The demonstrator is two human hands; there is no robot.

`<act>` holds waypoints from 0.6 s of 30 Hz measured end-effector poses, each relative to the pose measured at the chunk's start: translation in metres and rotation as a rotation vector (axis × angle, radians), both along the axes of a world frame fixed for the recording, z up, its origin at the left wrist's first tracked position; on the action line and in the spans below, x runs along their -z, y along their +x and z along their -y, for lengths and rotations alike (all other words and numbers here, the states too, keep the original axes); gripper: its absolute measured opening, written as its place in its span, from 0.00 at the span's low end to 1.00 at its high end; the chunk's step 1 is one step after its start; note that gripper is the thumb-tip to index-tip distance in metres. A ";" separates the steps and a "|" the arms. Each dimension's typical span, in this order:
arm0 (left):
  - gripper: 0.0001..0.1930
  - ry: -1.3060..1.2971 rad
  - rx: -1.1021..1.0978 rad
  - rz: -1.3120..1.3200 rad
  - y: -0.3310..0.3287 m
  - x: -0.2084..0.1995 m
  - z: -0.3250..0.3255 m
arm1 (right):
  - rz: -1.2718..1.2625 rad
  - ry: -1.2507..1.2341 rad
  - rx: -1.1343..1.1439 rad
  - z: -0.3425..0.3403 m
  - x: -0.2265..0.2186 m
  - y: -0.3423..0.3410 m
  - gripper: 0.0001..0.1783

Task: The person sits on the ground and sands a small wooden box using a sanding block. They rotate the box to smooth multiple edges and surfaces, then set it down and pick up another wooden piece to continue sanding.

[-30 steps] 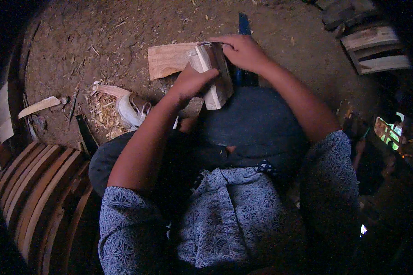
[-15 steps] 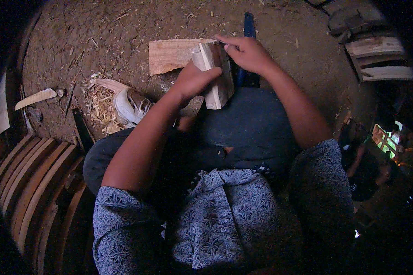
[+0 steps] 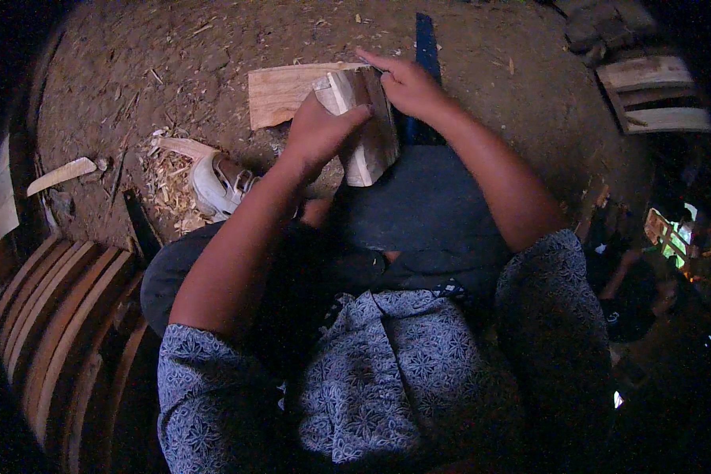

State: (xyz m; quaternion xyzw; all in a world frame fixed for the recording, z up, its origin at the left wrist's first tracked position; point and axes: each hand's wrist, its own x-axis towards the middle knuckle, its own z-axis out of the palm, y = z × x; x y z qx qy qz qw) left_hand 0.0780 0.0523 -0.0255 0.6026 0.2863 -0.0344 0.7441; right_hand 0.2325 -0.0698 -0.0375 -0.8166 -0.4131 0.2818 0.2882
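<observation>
My left hand [image 3: 320, 130] grips a squared wooden block [image 3: 371, 138], its thumb lying across the top face. The block is tilted, with its near end by my dark trouser leg. My right hand [image 3: 409, 85] is at the block's far end, index finger stretched out and the other fingers curled. A thin greyish edge shows under that finger, but what the hand holds is too small and hidden to name. A reddish plank [image 3: 280, 99] lies flat on the ground, partly covered by the block and my left hand.
A long dark blue flat strip [image 3: 426, 47] lies beyond my right hand. Wood shavings [image 3: 170, 178] surround my pale shoe [image 3: 217, 188]. Curved boards [image 3: 63, 308] are stacked at the left, more boards [image 3: 656, 95] at the far right. Another person [image 3: 632, 300] is dimly seen at right.
Both hands and the block have shifted slightly left. My right hand's index finger has moved a little farther away and left along the block's far end.
</observation>
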 end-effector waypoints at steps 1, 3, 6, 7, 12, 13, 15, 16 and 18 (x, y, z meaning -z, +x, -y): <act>0.25 -0.019 -0.028 0.010 0.001 -0.001 -0.001 | 0.009 -0.040 0.016 -0.005 -0.003 -0.001 0.30; 0.26 0.087 0.021 -0.018 -0.002 -0.003 0.000 | 0.009 -0.090 0.038 -0.004 -0.014 -0.009 0.29; 0.25 0.143 -0.010 -0.052 -0.003 -0.012 -0.003 | 0.087 0.060 -0.102 -0.017 -0.050 -0.037 0.28; 0.24 0.139 -0.024 -0.053 -0.003 -0.013 -0.001 | 0.132 0.142 -0.163 -0.018 -0.057 -0.044 0.28; 0.25 0.147 0.008 -0.085 -0.002 -0.005 -0.001 | 0.054 0.142 -0.120 -0.008 -0.020 -0.020 0.29; 0.25 0.129 0.009 -0.089 -0.001 -0.005 -0.002 | -0.010 0.017 -0.076 -0.011 -0.027 -0.011 0.29; 0.26 0.156 -0.014 -0.056 -0.003 -0.005 0.000 | -0.032 -0.026 -0.037 -0.015 -0.035 -0.012 0.28; 0.26 0.168 -0.030 -0.047 -0.003 -0.003 0.001 | 0.002 0.054 -0.049 -0.019 -0.039 -0.026 0.28; 0.26 0.207 -0.044 -0.049 -0.004 0.000 0.001 | -0.013 0.056 -0.080 -0.022 -0.051 -0.044 0.27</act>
